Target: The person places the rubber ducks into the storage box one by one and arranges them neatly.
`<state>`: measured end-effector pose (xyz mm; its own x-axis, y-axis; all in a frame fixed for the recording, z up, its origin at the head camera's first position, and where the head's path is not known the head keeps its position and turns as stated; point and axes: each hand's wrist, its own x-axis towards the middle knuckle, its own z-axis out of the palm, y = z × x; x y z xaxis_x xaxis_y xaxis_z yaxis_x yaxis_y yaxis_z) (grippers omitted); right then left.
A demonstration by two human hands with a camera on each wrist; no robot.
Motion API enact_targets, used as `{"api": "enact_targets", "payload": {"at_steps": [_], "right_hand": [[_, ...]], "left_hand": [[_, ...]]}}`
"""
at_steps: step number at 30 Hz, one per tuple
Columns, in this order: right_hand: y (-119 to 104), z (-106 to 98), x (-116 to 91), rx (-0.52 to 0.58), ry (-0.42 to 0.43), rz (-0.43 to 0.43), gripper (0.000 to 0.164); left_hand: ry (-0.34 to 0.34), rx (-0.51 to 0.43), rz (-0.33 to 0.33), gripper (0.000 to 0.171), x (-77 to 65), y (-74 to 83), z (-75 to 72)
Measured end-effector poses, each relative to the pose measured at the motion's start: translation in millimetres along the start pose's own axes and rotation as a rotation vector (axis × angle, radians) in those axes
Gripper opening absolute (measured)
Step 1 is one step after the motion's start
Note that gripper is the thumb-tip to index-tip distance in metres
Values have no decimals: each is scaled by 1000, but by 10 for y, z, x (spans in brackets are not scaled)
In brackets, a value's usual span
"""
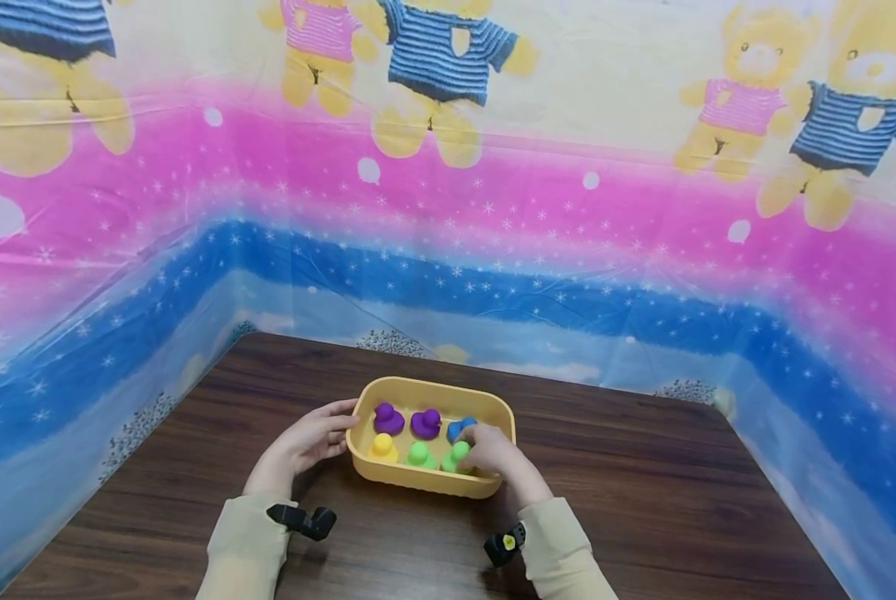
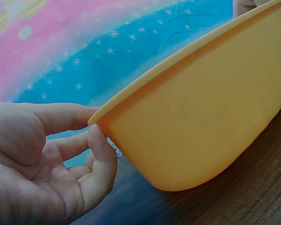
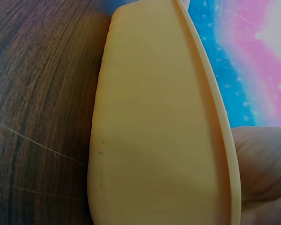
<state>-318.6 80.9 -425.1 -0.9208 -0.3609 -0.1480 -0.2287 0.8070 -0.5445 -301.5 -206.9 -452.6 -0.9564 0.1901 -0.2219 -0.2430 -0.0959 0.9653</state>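
Observation:
A yellow plastic basin (image 1: 432, 482) sits on the table with small rubber ducks inside. Its back row has a purple duck (image 1: 388, 419), a second purple duck (image 1: 426, 424) and a blue duck (image 1: 458, 428). Along the front are a yellow duck (image 1: 383, 449), a green duck (image 1: 421, 455) and another green duck (image 1: 457, 457). My left hand (image 1: 311, 436) pinches the basin's left rim, plain in the left wrist view. Into the right end dips my right hand (image 1: 494, 452), over the blue and right green ducks; its fingertips are hidden behind the hand and the basin wall.
The dark wood-grain table (image 1: 643, 500) runs out on all sides of the basin. A printed cloth (image 1: 538, 250) with bears hangs behind the table and along both sides. Black camera straps (image 1: 297, 518) circle both wrists over light sleeves.

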Motion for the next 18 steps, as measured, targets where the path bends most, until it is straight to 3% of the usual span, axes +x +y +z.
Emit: {"api": "enact_targets", "payload": {"at_steps": [9,18], "right_hand": [[51,3,-39,-50,15,14,30],[77,-108,-177,111,59,7,33]], "left_hand": [[-21,-5,2,61,29,-11,37],[8,45,-7,60,25,21,40]]}}
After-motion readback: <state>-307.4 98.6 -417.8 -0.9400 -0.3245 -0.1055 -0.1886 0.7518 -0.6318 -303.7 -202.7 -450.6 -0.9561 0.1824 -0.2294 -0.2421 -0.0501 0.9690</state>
